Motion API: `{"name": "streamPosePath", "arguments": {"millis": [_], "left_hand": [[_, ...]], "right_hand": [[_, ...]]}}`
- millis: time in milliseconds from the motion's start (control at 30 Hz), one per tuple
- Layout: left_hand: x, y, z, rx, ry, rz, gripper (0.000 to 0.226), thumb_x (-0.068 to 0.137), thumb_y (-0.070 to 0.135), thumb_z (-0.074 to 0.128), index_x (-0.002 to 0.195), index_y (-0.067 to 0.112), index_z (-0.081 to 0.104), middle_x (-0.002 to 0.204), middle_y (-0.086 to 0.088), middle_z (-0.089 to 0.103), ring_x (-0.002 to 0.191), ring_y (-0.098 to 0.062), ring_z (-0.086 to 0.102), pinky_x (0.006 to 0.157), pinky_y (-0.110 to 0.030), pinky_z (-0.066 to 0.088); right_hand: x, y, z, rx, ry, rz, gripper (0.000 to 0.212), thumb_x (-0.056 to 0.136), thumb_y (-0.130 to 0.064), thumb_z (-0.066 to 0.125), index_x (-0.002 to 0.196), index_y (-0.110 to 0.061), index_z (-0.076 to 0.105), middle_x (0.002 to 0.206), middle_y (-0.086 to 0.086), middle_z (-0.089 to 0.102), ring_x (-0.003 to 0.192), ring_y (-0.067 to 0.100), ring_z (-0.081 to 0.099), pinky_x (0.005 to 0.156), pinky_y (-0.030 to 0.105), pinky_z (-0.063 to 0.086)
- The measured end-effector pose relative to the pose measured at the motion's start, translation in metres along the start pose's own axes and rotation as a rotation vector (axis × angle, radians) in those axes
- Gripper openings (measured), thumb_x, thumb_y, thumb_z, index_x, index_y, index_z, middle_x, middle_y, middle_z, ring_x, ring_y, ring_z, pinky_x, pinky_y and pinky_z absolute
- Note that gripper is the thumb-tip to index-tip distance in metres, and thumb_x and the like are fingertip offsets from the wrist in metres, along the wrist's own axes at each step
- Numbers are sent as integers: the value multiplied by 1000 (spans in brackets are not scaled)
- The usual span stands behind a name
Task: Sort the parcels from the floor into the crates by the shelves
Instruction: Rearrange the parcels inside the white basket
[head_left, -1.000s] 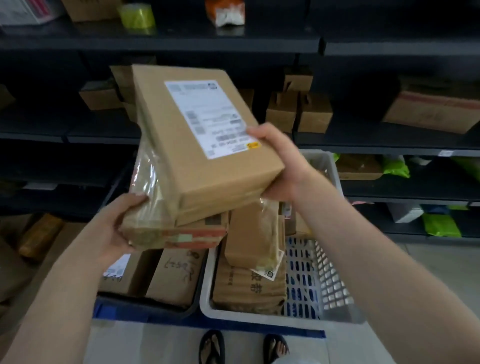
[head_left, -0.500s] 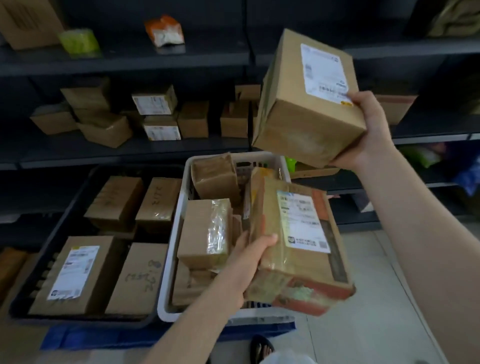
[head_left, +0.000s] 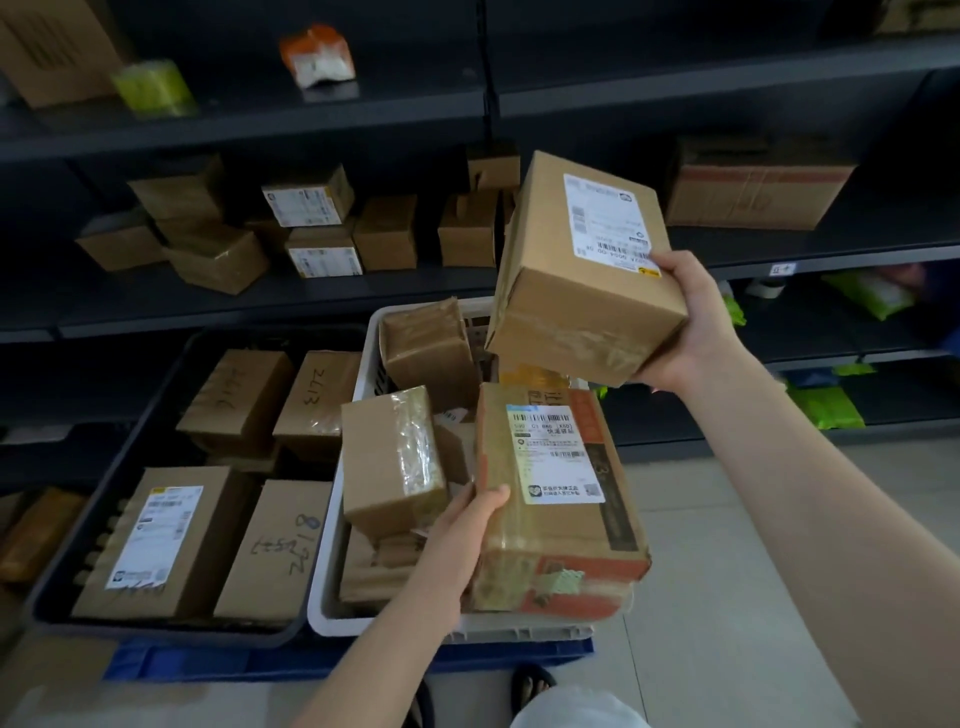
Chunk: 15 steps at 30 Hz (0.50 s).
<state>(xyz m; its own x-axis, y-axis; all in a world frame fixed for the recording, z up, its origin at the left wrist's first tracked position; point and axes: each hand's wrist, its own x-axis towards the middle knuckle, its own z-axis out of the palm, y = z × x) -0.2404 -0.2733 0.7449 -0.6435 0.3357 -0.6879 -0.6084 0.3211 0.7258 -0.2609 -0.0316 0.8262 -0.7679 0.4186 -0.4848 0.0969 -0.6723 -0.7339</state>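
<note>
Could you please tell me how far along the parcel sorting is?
Both the dark crate and the white crate hold several parcels. The left hand holds an orange-trimmed parcel over the white crate; the right hand holds a labelled box above it. Both need placing; anything left to collect is out of view.

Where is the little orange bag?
In the head view, the orange bag lies on the top shelf, upper left, just right of a yellow-green packet.
</note>
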Motion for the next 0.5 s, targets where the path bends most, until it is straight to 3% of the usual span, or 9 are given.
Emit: {"name": "streamPosePath", "arguments": {"millis": [133, 233, 333, 433, 500], "left_hand": [[9, 4, 9, 160, 14, 60, 42, 96, 38, 49, 135, 44, 35, 119, 7, 57, 94, -11, 57, 85, -32, 48], [16, 0, 9, 240, -19, 103, 55, 97, 37, 46, 148, 34, 25, 127, 7, 55, 108, -14, 56, 105, -40, 41], [22, -1, -1, 296, -69, 132, 56, 96, 38, 47, 147, 28, 27, 116, 20, 55, 108, -10, 57, 105, -34, 40], [27, -4, -9, 357, -140, 148, 59, 95, 42, 48, 148, 31, 25, 127, 12, 59, 110, -7, 59, 94, -28, 44], [29, -6, -15, 347, -162, 147, 55, 95, 43, 48, 146, 36, 28, 126, 16, 58, 109, 0, 57, 93, -24, 44]], "right_hand": [[6, 4, -5, -22, -1, 22, 30, 78, -45, 65, 101, -26, 67, 77, 2, 75, 84, 24, 68, 82, 46, 52], [11, 7, -10, -25, 3, 31, 30, 79, -45, 64, 102, -26, 65, 72, 2, 75, 85, 24, 67, 79, 44, 52], [18, 10, -17, -19, -2, 25, 32, 79, -45, 64, 105, -27, 65, 74, 2, 76, 87, 24, 68, 80, 45, 52], [26, 22, -17, -29, -2, 23, 35, 80, -45, 64, 110, -27, 64, 89, 3, 76, 92, 25, 68, 86, 48, 52], [32, 37, -17, -72, 0, 3, 38, 81, -45, 63, 114, -26, 62, 103, 4, 74, 97, 24, 68, 88, 46, 52]]}}
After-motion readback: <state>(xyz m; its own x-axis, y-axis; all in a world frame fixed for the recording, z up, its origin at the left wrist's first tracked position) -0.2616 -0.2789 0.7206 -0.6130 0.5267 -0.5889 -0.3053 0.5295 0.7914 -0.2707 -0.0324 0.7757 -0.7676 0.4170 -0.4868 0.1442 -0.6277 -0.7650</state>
